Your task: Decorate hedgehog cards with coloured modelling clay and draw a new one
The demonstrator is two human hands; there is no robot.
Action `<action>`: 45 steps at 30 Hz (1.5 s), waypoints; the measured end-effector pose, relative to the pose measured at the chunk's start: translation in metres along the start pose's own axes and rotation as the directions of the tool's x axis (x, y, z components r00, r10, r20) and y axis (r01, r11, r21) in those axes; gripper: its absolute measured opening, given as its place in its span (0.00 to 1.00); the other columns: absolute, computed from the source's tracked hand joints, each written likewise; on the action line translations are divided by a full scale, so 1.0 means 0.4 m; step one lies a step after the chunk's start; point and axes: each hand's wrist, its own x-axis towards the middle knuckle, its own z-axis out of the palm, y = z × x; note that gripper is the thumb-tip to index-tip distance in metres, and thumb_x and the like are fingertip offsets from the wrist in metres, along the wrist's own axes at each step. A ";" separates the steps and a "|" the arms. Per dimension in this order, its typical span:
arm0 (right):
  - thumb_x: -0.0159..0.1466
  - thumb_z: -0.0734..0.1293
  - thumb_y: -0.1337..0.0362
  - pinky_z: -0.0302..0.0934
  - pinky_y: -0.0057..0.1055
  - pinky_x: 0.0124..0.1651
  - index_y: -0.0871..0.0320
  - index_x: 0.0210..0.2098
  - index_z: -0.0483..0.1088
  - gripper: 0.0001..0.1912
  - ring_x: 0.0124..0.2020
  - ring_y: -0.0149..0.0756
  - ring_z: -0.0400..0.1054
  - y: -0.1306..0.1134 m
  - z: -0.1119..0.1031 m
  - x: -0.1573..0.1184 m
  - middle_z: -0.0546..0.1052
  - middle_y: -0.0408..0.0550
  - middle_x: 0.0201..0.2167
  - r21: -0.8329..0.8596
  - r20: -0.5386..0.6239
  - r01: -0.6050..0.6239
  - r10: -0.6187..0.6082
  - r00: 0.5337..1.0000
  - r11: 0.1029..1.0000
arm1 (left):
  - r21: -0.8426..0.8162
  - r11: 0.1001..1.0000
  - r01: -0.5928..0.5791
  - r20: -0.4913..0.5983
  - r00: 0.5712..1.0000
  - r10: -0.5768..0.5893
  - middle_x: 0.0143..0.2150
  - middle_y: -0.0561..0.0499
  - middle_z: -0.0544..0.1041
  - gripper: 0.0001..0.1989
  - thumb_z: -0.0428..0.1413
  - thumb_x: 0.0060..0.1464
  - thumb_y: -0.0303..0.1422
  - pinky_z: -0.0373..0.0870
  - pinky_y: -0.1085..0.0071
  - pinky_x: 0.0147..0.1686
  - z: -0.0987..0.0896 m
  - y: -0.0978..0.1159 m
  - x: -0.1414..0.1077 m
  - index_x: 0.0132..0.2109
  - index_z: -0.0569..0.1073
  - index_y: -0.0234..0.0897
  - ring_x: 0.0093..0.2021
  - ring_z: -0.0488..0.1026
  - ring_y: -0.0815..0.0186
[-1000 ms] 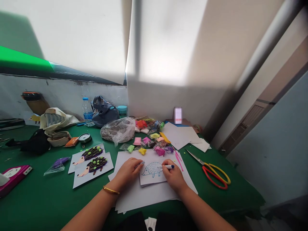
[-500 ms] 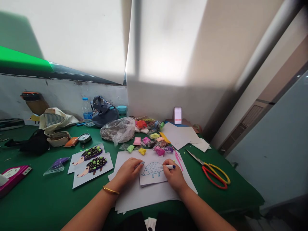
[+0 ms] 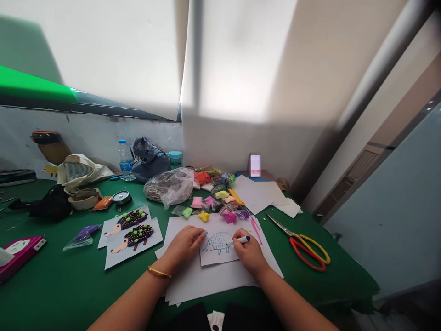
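My right hand (image 3: 248,251) is closed around a white marker pen (image 3: 244,239) with a dark blue end. The pen's tip meets a small white card (image 3: 217,260) near the rear of a blue hedgehog drawing (image 3: 219,240) with rows of short marks on its back. At the card's left edge, my left hand (image 3: 183,243) is closed on a small pale-blue object (image 3: 204,233), mostly hidden by the fingers. Beneath the card lie larger white sheets (image 3: 213,285). To the left are two hedgehog pictures (image 3: 138,236) with dark backs and green dots.
Scissors (image 3: 299,243) with red and yellow handles lie open on the right. Behind the sheets are colourful clay packets (image 3: 227,216) and a clear plastic bag (image 3: 168,186). Farther left stand a water bottle (image 3: 124,161) and a blue bag (image 3: 149,161). A phone (image 3: 255,165) leans at the back.
The pen tip has moved slightly down over the hedgehog's rear, and the pen's angle has shifted a little. My left hand stays in place.
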 end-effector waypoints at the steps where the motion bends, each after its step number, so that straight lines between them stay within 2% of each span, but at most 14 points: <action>1: 0.60 0.58 0.62 0.55 0.30 0.32 0.54 0.28 0.65 0.07 0.31 0.37 0.66 0.002 -0.001 0.001 0.71 0.41 0.26 0.005 -0.008 0.002 -0.002 1.000 1.000 | -0.004 1.000 0.000 -0.003 1.000 0.000 0.44 0.45 0.78 0.17 0.46 0.65 0.41 0.66 0.65 0.46 0.001 -0.001 0.000 0.45 0.76 0.40 0.47 0.71 0.58; 7: 0.60 0.58 0.61 0.55 0.30 0.32 0.54 0.27 0.64 0.08 0.31 0.38 0.67 0.015 -0.011 0.005 0.72 0.42 0.26 0.006 -0.079 -0.007 0.007 0.997 1.000 | -0.016 1.000 -0.013 -0.011 1.000 0.013 0.43 0.46 0.79 0.17 0.46 0.65 0.42 0.66 0.65 0.46 0.003 -0.006 0.000 0.44 0.77 0.40 0.47 0.72 0.58; 17: 0.60 0.58 0.63 0.53 0.30 0.31 0.54 0.28 0.64 0.06 0.30 0.38 0.66 0.011 -0.010 0.006 0.72 0.41 0.25 -0.057 -0.023 -0.018 0.017 1.000 0.998 | 0.017 1.000 0.002 0.009 1.000 -0.002 0.44 0.45 0.78 0.16 0.46 0.65 0.40 0.66 0.65 0.47 -0.001 0.001 0.001 0.45 0.76 0.40 0.47 0.71 0.58; 20: 0.59 0.58 0.64 0.53 0.30 0.31 0.54 0.27 0.64 0.06 0.30 0.38 0.66 0.011 -0.010 0.004 0.71 0.41 0.25 -0.050 -0.026 -0.018 0.017 1.000 0.999 | 0.022 1.000 0.002 0.011 1.000 -0.003 0.44 0.45 0.78 0.16 0.46 0.65 0.40 0.66 0.65 0.46 -0.002 0.002 0.002 0.45 0.76 0.39 0.47 0.71 0.58; 26: 0.61 0.58 0.62 0.57 0.29 0.33 0.54 0.29 0.65 0.08 0.31 0.37 0.66 0.013 -0.013 0.003 0.71 0.42 0.27 0.065 -0.091 0.066 -0.060 0.994 0.996 | 0.023 1.000 -0.005 0.007 1.000 0.005 0.44 0.45 0.78 0.17 0.46 0.65 0.41 0.66 0.65 0.45 0.000 -0.001 0.001 0.45 0.77 0.39 0.47 0.71 0.58; 33: 0.62 0.58 0.61 0.55 0.29 0.32 0.54 0.29 0.65 0.08 0.30 0.37 0.66 0.009 -0.007 0.003 0.71 0.41 0.27 -0.022 -0.034 0.020 -0.021 0.999 1.000 | 0.019 1.000 -0.006 -0.003 1.000 0.006 0.44 0.45 0.78 0.16 0.46 0.65 0.41 0.66 0.65 0.46 0.006 -0.006 0.001 0.45 0.77 0.40 0.47 0.71 0.58; 40: 0.61 0.58 0.61 0.54 0.29 0.32 0.54 0.28 0.65 0.08 0.30 0.37 0.66 0.008 -0.004 0.005 0.71 0.41 0.26 -0.045 -0.035 0.031 -0.033 0.999 0.999 | 0.027 1.000 0.011 0.012 1.000 -0.012 0.44 0.45 0.78 0.16 0.46 0.65 0.40 0.66 0.65 0.46 -0.002 0.005 0.000 0.45 0.76 0.39 0.48 0.71 0.58; 45: 0.62 0.58 0.61 0.54 0.29 0.31 0.54 0.30 0.66 0.08 0.30 0.37 0.66 0.005 -0.009 0.003 0.72 0.42 0.27 -0.002 -0.039 0.042 -0.042 0.998 0.999 | 0.020 1.000 0.005 0.013 1.000 -0.005 0.43 0.45 0.78 0.17 0.46 0.65 0.41 0.66 0.64 0.45 -0.001 0.003 0.000 0.44 0.76 0.39 0.46 0.71 0.58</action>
